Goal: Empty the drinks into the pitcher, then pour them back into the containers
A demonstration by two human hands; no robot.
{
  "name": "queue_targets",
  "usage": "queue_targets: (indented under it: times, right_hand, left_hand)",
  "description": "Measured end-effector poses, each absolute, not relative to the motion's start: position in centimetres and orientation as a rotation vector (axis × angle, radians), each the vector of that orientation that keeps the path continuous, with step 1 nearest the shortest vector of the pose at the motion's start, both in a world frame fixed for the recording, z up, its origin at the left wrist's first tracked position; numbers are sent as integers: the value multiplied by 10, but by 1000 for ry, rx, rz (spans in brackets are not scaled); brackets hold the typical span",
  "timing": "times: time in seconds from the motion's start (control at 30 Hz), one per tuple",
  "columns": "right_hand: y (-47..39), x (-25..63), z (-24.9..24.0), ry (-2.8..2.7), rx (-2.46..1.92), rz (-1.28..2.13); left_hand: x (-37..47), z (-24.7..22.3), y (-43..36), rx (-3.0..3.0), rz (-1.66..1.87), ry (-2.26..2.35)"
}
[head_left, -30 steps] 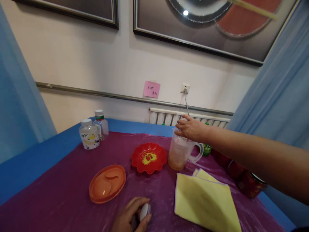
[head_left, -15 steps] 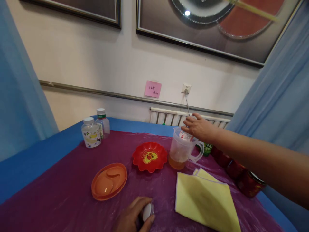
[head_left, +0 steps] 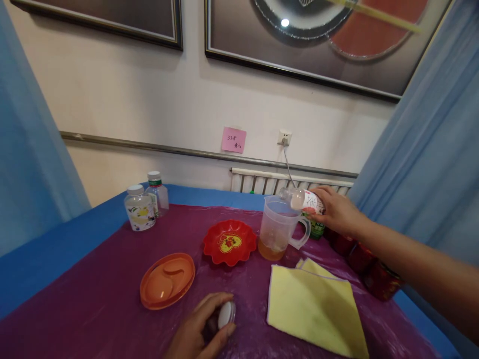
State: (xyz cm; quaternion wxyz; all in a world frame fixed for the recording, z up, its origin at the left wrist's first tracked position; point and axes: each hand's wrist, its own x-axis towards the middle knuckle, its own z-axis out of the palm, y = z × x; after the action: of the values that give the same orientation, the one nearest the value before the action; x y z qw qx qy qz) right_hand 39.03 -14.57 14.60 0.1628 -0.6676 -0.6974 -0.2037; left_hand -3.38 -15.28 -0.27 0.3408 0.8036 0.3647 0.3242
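My right hand point(head_left: 334, 209) is closed around a small bottle point(head_left: 307, 201) with a white and pink label. The bottle lies tilted almost level, its clear neck over the rim of a translucent measuring jug point(head_left: 279, 223). Amber liquid covers the bottom of the jug. Down at the front, my left hand point(head_left: 204, 326) pinches a white bottle cap point(head_left: 226, 314) between thumb and fingers, just above the purple cover. A red scalloped plate point(head_left: 229, 243) sits left of the jug. The orange divided dish point(head_left: 167, 280) lies farther left, beyond my left hand.
A folded yellow cloth point(head_left: 316, 309) is in front of the jug. Red cans point(head_left: 381, 281) and a green container point(head_left: 317, 228) stand under and beside my right arm. Two clear jars with white lids point(head_left: 140, 209) stand at back left. Purple plastic point(head_left: 101, 279) covers the table.
The bottle has gone from steeply upended in the jug's mouth to nearly level at its rim, as my right hand moved right and lower. My left hand still holds the cap.
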Motion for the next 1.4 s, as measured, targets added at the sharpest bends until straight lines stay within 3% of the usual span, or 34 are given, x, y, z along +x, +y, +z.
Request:
queue_targets:
  times: [0.23, 0.47, 0.57, 0.73, 1.03, 1.4]
  right_hand:
    - [-171, 348, 128, -1238, -1671, -119]
    - [-177, 221, 61, -1389, -1191, 496]
    - [-162, 190, 30, -1456, -1132, 432]
    - [-149, 180, -3, -1551, -1119, 233]
    - [-153, 195, -14, -1630, -1199, 34]
    - [-162, 196, 6, -1818, -952, 487]
  left_hand:
    - [-34, 29, -137, 1996, 923, 999]
    - [-27, 98, -136, 1917, 1309, 995]
    - [-21, 117, -138, 2108, 1435, 984]
    - [-15, 119, -132, 2462, 1338, 900]
    - [-15, 120, -125, 2430, 1050, 1071]
    - [-13, 134, -138, 2198, 727, 808]
